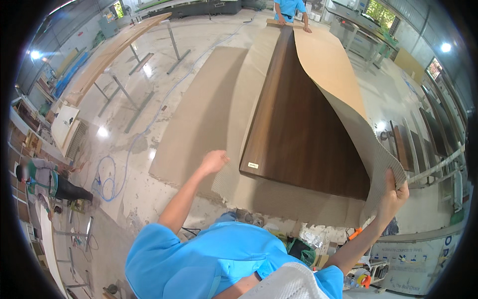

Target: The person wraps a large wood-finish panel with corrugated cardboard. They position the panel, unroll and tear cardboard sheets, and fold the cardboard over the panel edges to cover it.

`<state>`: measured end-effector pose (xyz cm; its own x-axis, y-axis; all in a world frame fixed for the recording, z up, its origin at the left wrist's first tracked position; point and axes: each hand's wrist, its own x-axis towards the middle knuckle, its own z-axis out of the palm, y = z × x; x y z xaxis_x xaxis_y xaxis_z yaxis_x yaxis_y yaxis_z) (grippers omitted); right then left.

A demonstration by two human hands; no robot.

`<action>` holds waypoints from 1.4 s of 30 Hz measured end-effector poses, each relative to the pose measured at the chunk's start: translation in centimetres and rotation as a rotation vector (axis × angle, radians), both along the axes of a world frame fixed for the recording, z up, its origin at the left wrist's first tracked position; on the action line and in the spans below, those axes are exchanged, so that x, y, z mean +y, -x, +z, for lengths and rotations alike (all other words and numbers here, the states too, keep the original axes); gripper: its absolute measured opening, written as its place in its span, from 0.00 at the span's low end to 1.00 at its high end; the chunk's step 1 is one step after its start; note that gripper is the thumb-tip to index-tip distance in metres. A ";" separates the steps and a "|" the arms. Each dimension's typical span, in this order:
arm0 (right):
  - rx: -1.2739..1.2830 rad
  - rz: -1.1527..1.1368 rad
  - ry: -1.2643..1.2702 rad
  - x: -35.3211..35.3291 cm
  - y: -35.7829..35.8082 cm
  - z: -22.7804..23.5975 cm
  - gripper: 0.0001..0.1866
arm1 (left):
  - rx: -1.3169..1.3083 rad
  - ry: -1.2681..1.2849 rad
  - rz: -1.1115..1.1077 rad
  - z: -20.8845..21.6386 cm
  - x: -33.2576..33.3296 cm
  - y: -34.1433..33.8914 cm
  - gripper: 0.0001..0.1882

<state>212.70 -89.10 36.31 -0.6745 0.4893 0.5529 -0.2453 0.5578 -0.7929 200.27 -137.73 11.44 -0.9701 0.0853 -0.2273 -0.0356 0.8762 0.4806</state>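
Note:
A dark brown wooden panel with a small light label on its near left corner lies on brown corrugated cardboard. My right hand grips the near edge of a raised cardboard flap, which curves up along the panel's right side. Left of the panel, my left hand is over the cardboard with its fingers curled; whether they hold anything is hidden. At the far end a person in a blue shirt has both hands at the cardboard and the panel's end.
A long table on metal legs stands to the left. A blue hose loops over the floor. Another person is at the far left. Several boards lean at the right; tools and tape lie near my right arm.

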 end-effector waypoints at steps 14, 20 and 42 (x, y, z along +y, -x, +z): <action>0.031 -0.054 0.008 -0.2 0.4 -0.2 0.08 | 0.039 -0.193 -0.042 -0.5 -1.6 0.0 0.18; 0.037 -0.015 0.048 -0.7 0.4 0.0 0.08 | -0.042 -0.192 0.060 -0.7 -1.3 0.3 0.16; 0.044 -0.027 0.074 -2.0 0.6 -0.5 0.08 | -0.112 -0.291 -0.097 -0.2 0.6 0.8 0.18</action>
